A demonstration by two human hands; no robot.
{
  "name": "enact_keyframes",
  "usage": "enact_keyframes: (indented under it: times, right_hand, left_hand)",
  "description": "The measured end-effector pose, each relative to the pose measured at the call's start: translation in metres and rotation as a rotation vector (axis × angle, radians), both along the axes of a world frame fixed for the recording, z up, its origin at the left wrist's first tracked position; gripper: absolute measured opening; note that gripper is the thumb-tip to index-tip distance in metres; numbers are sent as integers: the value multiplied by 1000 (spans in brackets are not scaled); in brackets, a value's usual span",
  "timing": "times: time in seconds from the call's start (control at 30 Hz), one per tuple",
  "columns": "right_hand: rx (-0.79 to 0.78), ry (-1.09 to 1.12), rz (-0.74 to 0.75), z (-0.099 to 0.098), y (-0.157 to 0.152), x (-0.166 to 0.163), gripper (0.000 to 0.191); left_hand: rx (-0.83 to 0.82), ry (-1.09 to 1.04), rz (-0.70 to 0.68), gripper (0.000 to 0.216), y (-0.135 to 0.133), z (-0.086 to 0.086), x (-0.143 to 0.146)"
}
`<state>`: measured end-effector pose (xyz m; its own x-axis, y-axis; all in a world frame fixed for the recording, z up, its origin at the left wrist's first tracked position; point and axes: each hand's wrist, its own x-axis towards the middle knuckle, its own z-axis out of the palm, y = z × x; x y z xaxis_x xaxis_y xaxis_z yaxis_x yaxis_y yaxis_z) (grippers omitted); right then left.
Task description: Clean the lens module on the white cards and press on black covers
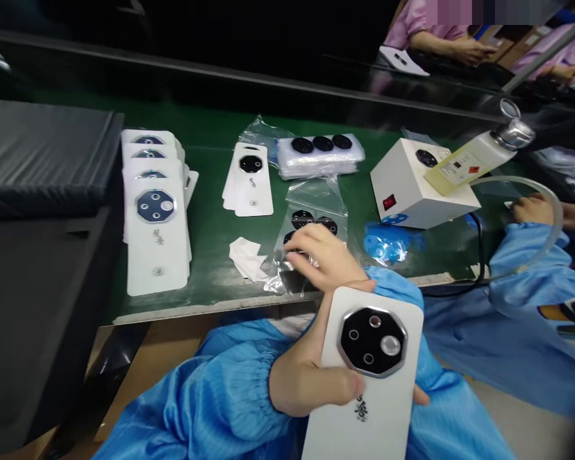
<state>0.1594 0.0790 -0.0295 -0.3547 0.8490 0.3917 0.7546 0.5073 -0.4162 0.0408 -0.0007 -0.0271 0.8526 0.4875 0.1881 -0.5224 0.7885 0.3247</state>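
Note:
A white phone back cover [364, 409] with a black octagonal camera plate is in my left hand [316, 383], low in front of me. My left thumb presses on its face near dark printed characters, and fingertips show past its right edge. My right hand [328, 255] is over a clear plastic bag [316, 191] that holds several black camera lens plates [303, 219]. Its fingers are bent and slightly apart at the plates; I cannot tell whether they touch one. A crumpled white wipe [248, 259] lies left of that hand.
Stacked white covers [158, 255] lie at left; a smaller pile [253, 182] is mid-bench. Behind the bag sit wrapped lens plates [321, 167]. Blue film pieces [386, 243], a white box [402, 185] and a tilted bottle [474, 163] stand right. A co-worker's sleeve [522, 249] is beside them.

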Motion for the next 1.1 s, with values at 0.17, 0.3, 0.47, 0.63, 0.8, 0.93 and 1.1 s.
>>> enact_keyframes:
  times: [0.17, 0.3, 0.47, 0.63, 0.8, 0.93, 1.1]
  right_hand:
    - [-193, -111, 140, -4, 40, -62, 11]
    - [-291, -124, 120, -16, 57, -72, 11]
    - [-354, -78, 154, -16, 52, -70, 10]
    - [-400, 9, 193, -18, 43, -72, 23]
    - [-442, 260, 283, -12, 40, -61, 12]
    - [-441, 567, 316, 2, 29, -31, 10]
    - [-311, 949, 173, 5, 20, 12, 29]
  left_hand:
    - [-3, -17, 103, 91, 0, -2, -13]
    - [27, -56, 158, 86, 1, -8, -18]
    - [7, -78, 147, 96, 2, -12, -12]
    - [-3, -81, 149, 96, 2, -17, -9]
    - [14, -21, 140, 94, 5, -7, -14]
    - [33, 80, 59, 82, 4, 2, -19]
    - [97, -32, 46, 83, 1, -6, -20]
